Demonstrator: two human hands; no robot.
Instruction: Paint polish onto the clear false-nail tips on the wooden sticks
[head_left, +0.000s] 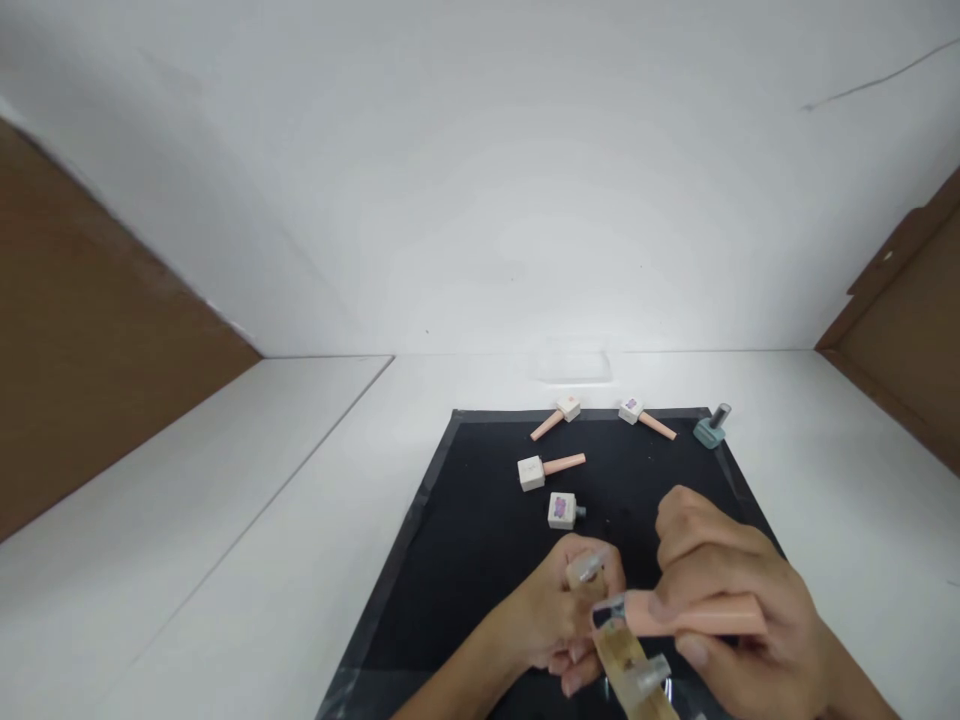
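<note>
Near the bottom of the head view, my left hand [551, 618] is closed round a pale wooden strip [626, 665] that bears clear nail tips [646, 680]. My right hand [750, 600] pinches a long peach cap [694, 614], its brush end over the upper part of the strip. Whether the brush touches a tip is too small to tell. Just beyond my left hand, an uncapped white bottle [562, 510] with a purple mark lies on the black mat [465, 520].
White bottles with peach caps lie farther back: one at mid-mat [532, 473], one at the back [569, 408], another right of it [631, 410]. A teal bottle [709, 432] sits at the mat's right corner. A clear tray [575, 368] is behind; brown panels [97, 330] flank the white surface.
</note>
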